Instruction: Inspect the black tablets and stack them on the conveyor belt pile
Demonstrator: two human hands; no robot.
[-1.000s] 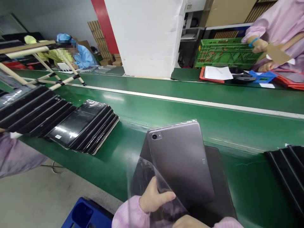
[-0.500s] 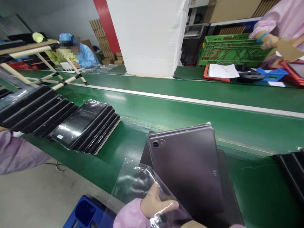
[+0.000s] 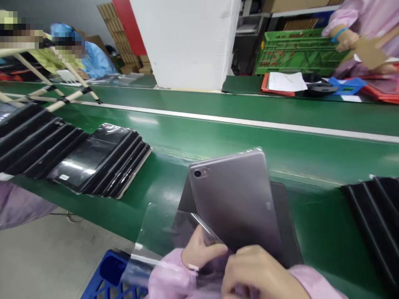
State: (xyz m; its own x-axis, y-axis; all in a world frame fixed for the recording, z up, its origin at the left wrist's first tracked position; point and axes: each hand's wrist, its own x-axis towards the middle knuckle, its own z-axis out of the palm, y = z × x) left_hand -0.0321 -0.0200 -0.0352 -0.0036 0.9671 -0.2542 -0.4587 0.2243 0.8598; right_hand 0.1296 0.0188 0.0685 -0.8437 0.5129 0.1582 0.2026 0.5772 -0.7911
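A grey tablet (image 3: 232, 195) lies back up, its camera at the far left corner. Beneath it is a black flat piece (image 3: 283, 224), a cover or another tablet, slightly turned. My left hand (image 3: 202, 251) grips a clear plastic bag (image 3: 156, 232), thumb and forefinger close together by the tablet's near left edge. The bag drapes over the wrist and sleeve. My right hand (image 3: 258, 270) is curled at the tablet's near end, close to the bag's edge. It is smeared by motion, and what its fingers pinch is hidden.
Black tablets in clear wrapping (image 3: 90, 160) lie overlapped at left; more black items (image 3: 374, 220) stand at right. A green work surface (image 3: 162, 174) runs across. A blue crate (image 3: 109, 270) is on the floor. Across the line are co-workers, a green crate (image 3: 299, 52) and a white pillar (image 3: 187, 41).
My right hand has come up into view from the bottom edge to the tablet's near end. My left hand keeps hold of the bag. The whole view has shifted slightly.
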